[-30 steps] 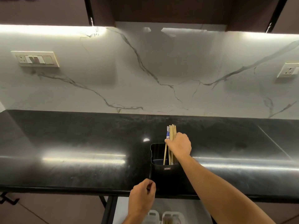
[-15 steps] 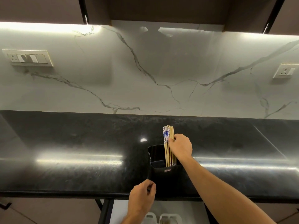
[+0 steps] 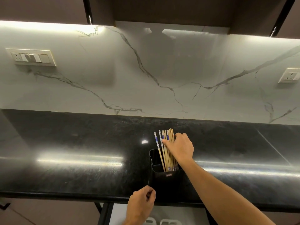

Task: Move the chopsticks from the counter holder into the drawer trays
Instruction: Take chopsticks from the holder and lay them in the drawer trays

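I see my R hand [image 3: 181,148] w/ fingers curled round the chopsticks [image 3: 168,159], which stand in the black holder [image 3: 168,181] on the counter [image 3: 81,143], & my L hand [image 3: 141,203] sits curled by the holder's near corner, can't tell if it holds anything.

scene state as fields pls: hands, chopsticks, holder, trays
right hand: grips the chopsticks bundle, thumb on its left side
left hand: fingers curled at the holder lower left corner; grip unclear
chopsticks: standing in holder; plain wood plus blue-white patterned ones
holder: black, on counter near its front edge
trays: white, only tops seen below counter; contents unclear
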